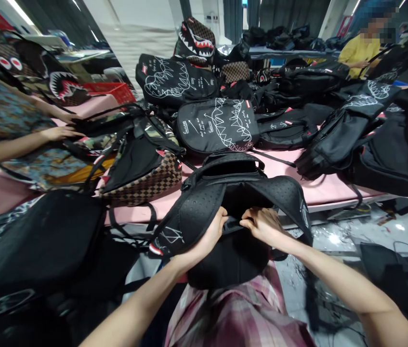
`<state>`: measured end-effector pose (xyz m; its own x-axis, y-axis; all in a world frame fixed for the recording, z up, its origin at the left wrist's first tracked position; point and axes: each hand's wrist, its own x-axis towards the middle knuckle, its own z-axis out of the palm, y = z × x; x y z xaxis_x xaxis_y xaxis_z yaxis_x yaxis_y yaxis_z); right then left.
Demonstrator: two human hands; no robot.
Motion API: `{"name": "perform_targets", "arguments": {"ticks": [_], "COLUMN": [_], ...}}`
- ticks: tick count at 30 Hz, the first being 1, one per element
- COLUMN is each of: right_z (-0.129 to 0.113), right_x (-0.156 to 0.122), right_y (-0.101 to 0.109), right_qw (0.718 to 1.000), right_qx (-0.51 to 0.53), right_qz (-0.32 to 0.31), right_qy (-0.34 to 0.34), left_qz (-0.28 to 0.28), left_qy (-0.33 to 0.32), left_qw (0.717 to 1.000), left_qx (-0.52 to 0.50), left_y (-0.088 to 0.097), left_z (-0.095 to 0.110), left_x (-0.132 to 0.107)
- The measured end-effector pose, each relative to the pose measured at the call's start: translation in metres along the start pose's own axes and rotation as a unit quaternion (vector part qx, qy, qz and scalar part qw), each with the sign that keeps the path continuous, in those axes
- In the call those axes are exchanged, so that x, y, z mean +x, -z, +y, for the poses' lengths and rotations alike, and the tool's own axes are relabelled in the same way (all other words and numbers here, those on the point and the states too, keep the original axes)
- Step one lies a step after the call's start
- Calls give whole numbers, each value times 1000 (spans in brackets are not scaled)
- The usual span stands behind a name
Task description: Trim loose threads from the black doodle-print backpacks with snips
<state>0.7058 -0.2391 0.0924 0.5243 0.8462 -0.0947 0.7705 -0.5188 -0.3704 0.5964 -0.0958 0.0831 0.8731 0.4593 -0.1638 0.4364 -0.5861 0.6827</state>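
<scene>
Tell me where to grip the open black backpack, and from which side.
Likely its near rim, coming from the wearer's side: the black backpack gapes toward it, side flaps spread, with left hand and right hand at the opening.

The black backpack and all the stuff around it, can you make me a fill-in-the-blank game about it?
1. The left hand and right hand are both on a backpack coloured ____.
2. The table is coloured ____.
3. The crate on the left is coloured ____.
4. The checkered bag highest up has a mouth full of white ____.

Missing words: black; pink; red; teeth.
</scene>
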Motion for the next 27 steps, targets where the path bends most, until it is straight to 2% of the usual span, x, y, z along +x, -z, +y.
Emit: {"name": "perform_targets", "arguments": {"ticks": [5, 9, 14, 18, 24, 27], "right_z": [3, 6, 6, 9, 14, 10], "right_x": [-3, -7, -11, -12, -10, -8], "right_y": [-2, -7, -11, -13, -8, -4], "right_qw": [999, 998, 997, 998, 997, 997], "right_qx": [-22, -40, -57, -41, 66, 68], "right_qz": [24, 43, 43, 49, 37, 35], "right_qy": [-13, -7, -27, -29, -6, 15], "left_qz": [-17, -41, -49, -66, -77, -75], "left_qy": [-23, -2, 64, 92, 137, 142], "left_qw": [994, 988, 990, 990, 986, 986], "left_qx": [105, 146, 119, 87, 52, 37], "left_y": [9, 8, 3, 0, 0, 0], "left_z": [14, 24, 42, 51, 45, 39], "left_x": [-1, 5, 13, 14, 12, 10]}}
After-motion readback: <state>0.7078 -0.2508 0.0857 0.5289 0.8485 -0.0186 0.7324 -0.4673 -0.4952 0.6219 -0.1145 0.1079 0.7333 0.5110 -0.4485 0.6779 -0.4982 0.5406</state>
